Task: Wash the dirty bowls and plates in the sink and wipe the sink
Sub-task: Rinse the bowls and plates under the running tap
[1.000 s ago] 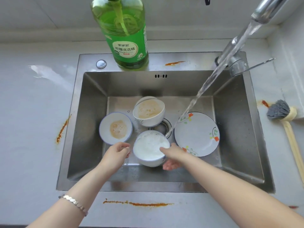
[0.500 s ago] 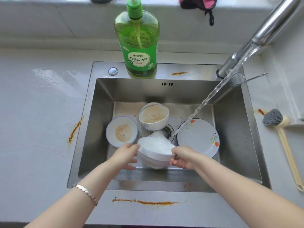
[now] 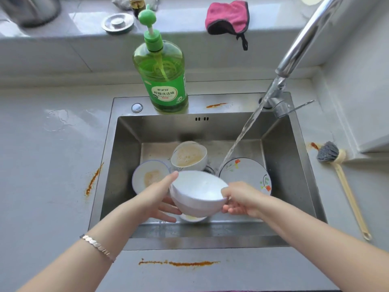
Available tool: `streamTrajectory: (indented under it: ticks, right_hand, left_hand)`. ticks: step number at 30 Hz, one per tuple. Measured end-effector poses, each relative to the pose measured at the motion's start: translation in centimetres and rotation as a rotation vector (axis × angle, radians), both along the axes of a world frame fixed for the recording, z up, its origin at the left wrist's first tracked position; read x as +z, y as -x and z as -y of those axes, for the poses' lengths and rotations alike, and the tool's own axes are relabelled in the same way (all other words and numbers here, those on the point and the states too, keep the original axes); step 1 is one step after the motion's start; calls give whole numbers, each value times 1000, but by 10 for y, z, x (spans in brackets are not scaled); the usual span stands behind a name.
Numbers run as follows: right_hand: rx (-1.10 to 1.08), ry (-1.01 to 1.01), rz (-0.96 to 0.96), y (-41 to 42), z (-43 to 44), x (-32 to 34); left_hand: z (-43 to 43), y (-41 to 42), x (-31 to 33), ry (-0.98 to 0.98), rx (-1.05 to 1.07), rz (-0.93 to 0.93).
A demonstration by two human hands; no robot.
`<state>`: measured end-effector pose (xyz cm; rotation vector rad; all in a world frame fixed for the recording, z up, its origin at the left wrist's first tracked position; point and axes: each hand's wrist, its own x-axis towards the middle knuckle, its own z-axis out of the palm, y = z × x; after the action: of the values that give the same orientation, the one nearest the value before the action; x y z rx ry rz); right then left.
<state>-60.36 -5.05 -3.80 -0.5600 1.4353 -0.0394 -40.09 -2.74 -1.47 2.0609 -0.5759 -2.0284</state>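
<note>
The green soap bottle (image 3: 163, 81) stands on the sink's back ledge, well beyond the hands. Its label reads 柠檬洗洁精, and the smaller print is too fine to read. Both hands hold a white bowl (image 3: 197, 190) between them, above the sink floor and tilted. The left hand (image 3: 155, 199) has its thumb on the rim and its fingers curled under the side. The right hand (image 3: 242, 199) grips the opposite rim the same way.

The sink (image 3: 126, 165) has steep steel walls. Its near wall lies just below the wrists, and bare floor shows to the right of the right hand. Under the held bowl the edge of another dish (image 3: 192, 218) peeks out.

Just beyond the left hand sits a blue-rimmed bowl (image 3: 149, 175) with brownish dregs. Beyond the held bowl is a bowl of foamy brown water (image 3: 188, 158). A flowered plate (image 3: 246, 173) lies just beyond the right hand, and water (image 3: 244, 131) from the tap (image 3: 305, 39) falls by its far left edge.

A brush (image 3: 332, 154) lies on the counter well to the right of the right hand. Orange streaks (image 3: 179, 263) mark the counter between the forearms. A pink cloth (image 3: 227, 16) sits on the shelf far beyond the hands
</note>
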Motion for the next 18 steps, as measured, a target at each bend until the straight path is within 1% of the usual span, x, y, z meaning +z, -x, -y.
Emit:
streamTrajectory:
  ticks: [2,3,5,7,8,10,11,12,13,14,15,17,18]
  right_hand:
    - [10,237,-25,11,-1,12]
    - [3,317,-33,16,0,18]
    - [2,407,-32,26,5,25]
    - [68,519,-75,33,7,26]
    - [175,638,-178,37,5,25]
    - [488,1047,-546,47,3,16]
    - [623,1252,-635,50,1,11]
    - [785,1380,-635,52,1,9]
    - [929,1445,-604,51,2,9]
    - [1044,1399,-533,46,3,11]
    - [1110,1295,-433,39,4,16]
    - [1100,1180,-208,25,3,20]
    - [1093,1197,-104,21,3,22]
  left_hand:
    - [0,14,2,70,104,-61]
    - [1,22,1,125,148,-87]
    - [5,42,1,248,251,-124]
    - [12,59,1,374,349,-125]
    - [16,65,2,432,371,-116]
    - [22,74,2,532,383,-102]
    - [24,77,3,571,382,-102]
    - [25,78,3,605,381,-102]
    - [26,80,4,643,368,-95]
    - [27,83,4,687,339,-80]
    - [28,85,5,739,302,-56]
    - [29,85,6,843,256,-21]
    - [30,82,7,877,249,-15]
